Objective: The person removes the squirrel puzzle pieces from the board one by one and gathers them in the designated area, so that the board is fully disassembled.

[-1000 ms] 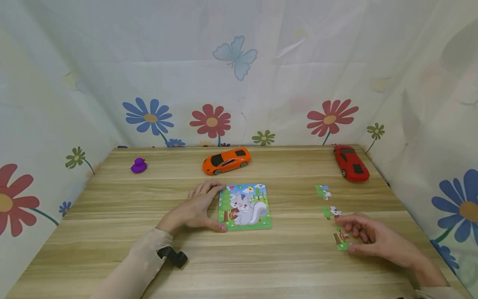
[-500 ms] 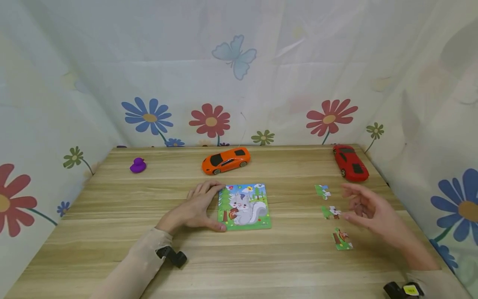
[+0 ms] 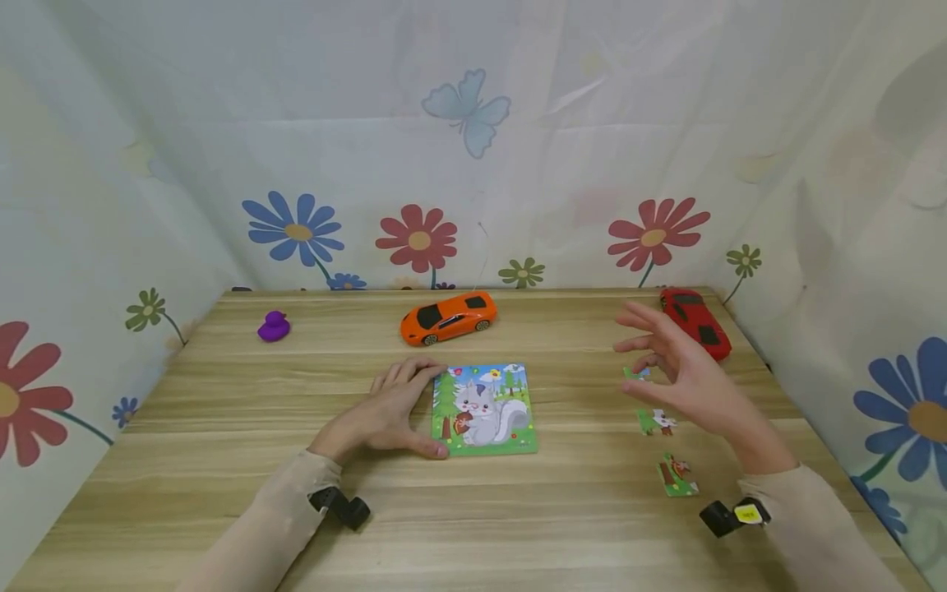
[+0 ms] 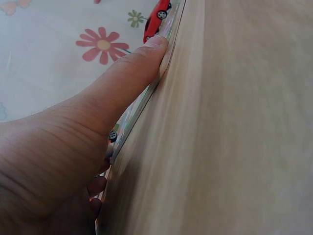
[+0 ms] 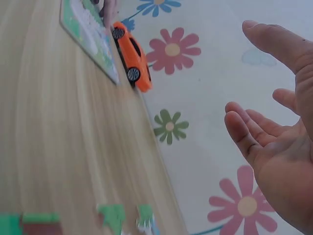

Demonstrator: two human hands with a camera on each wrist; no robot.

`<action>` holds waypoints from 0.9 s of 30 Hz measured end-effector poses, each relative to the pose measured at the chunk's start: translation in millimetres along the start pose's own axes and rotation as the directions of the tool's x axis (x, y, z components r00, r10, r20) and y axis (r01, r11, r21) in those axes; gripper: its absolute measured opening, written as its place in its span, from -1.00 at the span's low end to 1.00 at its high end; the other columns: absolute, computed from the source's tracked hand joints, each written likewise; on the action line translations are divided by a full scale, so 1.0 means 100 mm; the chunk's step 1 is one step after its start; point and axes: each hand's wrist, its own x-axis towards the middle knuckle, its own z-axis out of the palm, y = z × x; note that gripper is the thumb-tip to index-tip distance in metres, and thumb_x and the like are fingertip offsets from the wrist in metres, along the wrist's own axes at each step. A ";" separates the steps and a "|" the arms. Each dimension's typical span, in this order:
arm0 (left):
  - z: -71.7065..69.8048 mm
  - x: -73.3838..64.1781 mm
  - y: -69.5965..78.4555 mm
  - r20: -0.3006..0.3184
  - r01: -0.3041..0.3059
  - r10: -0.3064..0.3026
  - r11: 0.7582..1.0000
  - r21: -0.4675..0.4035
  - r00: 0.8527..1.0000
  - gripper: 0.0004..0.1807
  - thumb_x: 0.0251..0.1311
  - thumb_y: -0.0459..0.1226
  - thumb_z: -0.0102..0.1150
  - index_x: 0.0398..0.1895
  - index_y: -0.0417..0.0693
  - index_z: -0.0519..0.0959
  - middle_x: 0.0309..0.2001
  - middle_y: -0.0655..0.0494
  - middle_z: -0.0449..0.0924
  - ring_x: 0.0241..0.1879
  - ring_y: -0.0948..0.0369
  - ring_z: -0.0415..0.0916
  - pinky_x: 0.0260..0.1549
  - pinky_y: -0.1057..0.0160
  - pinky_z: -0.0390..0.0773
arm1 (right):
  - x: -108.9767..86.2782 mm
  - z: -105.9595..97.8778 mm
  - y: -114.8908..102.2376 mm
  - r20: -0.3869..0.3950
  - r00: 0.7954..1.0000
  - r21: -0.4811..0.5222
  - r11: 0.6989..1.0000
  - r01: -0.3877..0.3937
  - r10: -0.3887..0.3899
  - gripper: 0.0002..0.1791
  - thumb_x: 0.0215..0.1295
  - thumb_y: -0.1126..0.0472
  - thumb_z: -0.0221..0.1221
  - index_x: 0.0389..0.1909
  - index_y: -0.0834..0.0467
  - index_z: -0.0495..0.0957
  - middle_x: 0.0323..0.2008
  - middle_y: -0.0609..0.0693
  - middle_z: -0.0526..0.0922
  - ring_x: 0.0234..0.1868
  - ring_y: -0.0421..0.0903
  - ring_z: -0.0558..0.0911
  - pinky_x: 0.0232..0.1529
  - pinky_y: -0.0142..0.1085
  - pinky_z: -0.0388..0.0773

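Note:
A square jigsaw puzzle (image 3: 484,411) with a grey squirrel picture lies flat at mid-table. My left hand (image 3: 385,411) holds its left side, the thumb at the near corner and the forefinger at the far corner. In the left wrist view the thumb (image 4: 132,68) lies along the puzzle's edge. My right hand (image 3: 684,370) is raised over the right side of the table, fingers apart and nothing between them. It partly covers the farthest loose jigsaw piece (image 3: 635,374). A middle piece (image 3: 657,422) and a near piece (image 3: 676,475) lie in a column below it.
An orange toy car (image 3: 449,319) stands behind the puzzle. At the back right is a red toy car (image 3: 699,321), partly behind my right hand. A purple toy duck (image 3: 274,326) sits at the back left. Flowered cloth (image 3: 562,164) encloses the wooden table (image 3: 311,353).
My right hand has lifted from beside the nearest piece and moved away from me, then leftward over the farthest piece. The left hand and the puzzle have stayed put.

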 end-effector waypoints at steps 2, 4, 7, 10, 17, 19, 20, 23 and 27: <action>0.01 0.00 -0.01 -0.001 0.002 -0.002 1.000 0.003 1.000 0.49 -0.13 0.44 0.68 0.79 -0.02 0.17 0.70 -0.09 0.09 0.63 -0.18 0.05 0.53 -0.43 0.10 | 0.10 0.05 -0.04 0.008 1.000 0.001 1.000 -0.001 0.001 0.12 0.40 0.40 0.48 0.82 -0.15 0.09 0.65 0.08 0.34 0.36 -0.06 0.63 0.16 -0.42 0.63; 0.01 0.00 -0.01 -0.001 0.003 -0.003 1.000 0.003 1.000 0.49 -0.12 0.44 0.68 0.79 -0.02 0.17 0.70 -0.09 0.08 0.63 -0.18 0.05 0.53 -0.42 0.11 | 0.19 0.11 -0.06 0.014 1.000 -0.002 1.000 -0.002 0.002 0.12 0.41 0.37 0.49 0.82 -0.19 0.08 0.66 0.08 0.34 0.39 0.00 0.61 0.19 -0.39 0.62; 0.00 0.00 0.00 0.000 0.004 -0.004 1.000 0.003 1.000 0.49 -0.12 0.44 0.68 0.80 -0.01 0.16 0.70 -0.08 0.08 0.63 -0.17 0.05 0.52 -0.40 0.12 | 0.31 0.20 -0.10 0.017 1.000 0.017 1.000 0.002 -0.002 0.13 0.39 0.36 0.50 0.81 -0.21 0.11 0.65 0.08 0.36 0.42 0.12 0.60 0.20 -0.33 0.62; 0.00 0.00 0.01 0.001 0.006 -0.006 1.000 -0.001 1.000 0.49 -0.12 0.44 0.68 0.80 -0.01 0.16 0.70 -0.08 0.08 0.63 -0.17 0.05 0.51 -0.39 0.13 | 0.42 0.31 -0.13 0.023 1.000 0.045 0.999 0.008 -0.009 0.13 0.36 0.36 0.52 0.80 -0.18 0.13 0.63 0.10 0.38 0.44 0.20 0.59 0.21 -0.29 0.61; 0.00 -0.01 0.01 0.002 0.004 -0.004 1.000 -0.002 1.000 0.49 -0.11 0.44 0.68 0.80 -0.02 0.16 0.70 -0.09 0.09 0.63 -0.17 0.05 0.51 -0.41 0.14 | 0.63 0.54 -0.14 0.037 0.999 0.078 0.997 -0.028 0.025 0.14 0.33 0.33 0.55 0.80 -0.17 0.14 0.62 0.10 0.41 0.48 0.18 0.56 0.27 -0.09 0.61; 0.00 0.00 0.01 0.001 0.001 -0.001 1.000 -0.002 1.000 0.49 -0.12 0.44 0.68 0.80 -0.02 0.16 0.70 -0.10 0.09 0.63 -0.17 0.05 0.51 -0.41 0.13 | 0.67 0.60 -0.15 0.044 0.999 0.083 0.996 -0.022 0.019 0.13 0.34 0.32 0.55 0.80 -0.14 0.14 0.61 0.11 0.42 0.48 0.18 0.57 0.29 0.00 0.61; 0.00 0.00 0.01 -0.001 0.001 -0.001 1.000 -0.002 1.000 0.49 -0.12 0.44 0.68 0.80 -0.02 0.16 0.70 -0.10 0.09 0.63 -0.17 0.05 0.52 -0.41 0.13 | 0.70 0.63 -0.16 0.046 0.999 0.088 0.996 -0.018 0.014 0.13 0.33 0.34 0.54 0.80 -0.12 0.15 0.61 0.12 0.42 0.48 0.19 0.57 0.29 0.05 0.61; 0.00 0.00 0.00 -0.002 0.001 -0.001 1.000 -0.002 1.000 0.50 -0.13 0.45 0.68 0.80 -0.01 0.16 0.71 -0.10 0.09 0.64 -0.18 0.05 0.53 -0.43 0.11 | 0.77 0.71 -0.17 0.053 0.999 0.100 0.995 -0.012 0.007 0.12 0.33 0.33 0.55 0.79 -0.10 0.16 0.60 0.12 0.44 0.47 0.19 0.57 0.30 0.12 0.61; 0.00 0.00 0.00 -0.001 0.002 -0.002 1.000 -0.001 1.000 0.50 -0.13 0.45 0.67 0.80 0.00 0.16 0.71 -0.09 0.09 0.64 -0.18 0.05 0.54 -0.44 0.09 | 0.84 0.82 -0.14 0.071 0.997 0.118 0.993 -0.018 0.009 0.11 0.34 0.29 0.57 0.79 -0.11 0.16 0.60 0.11 0.44 0.48 0.20 0.57 0.31 0.14 0.60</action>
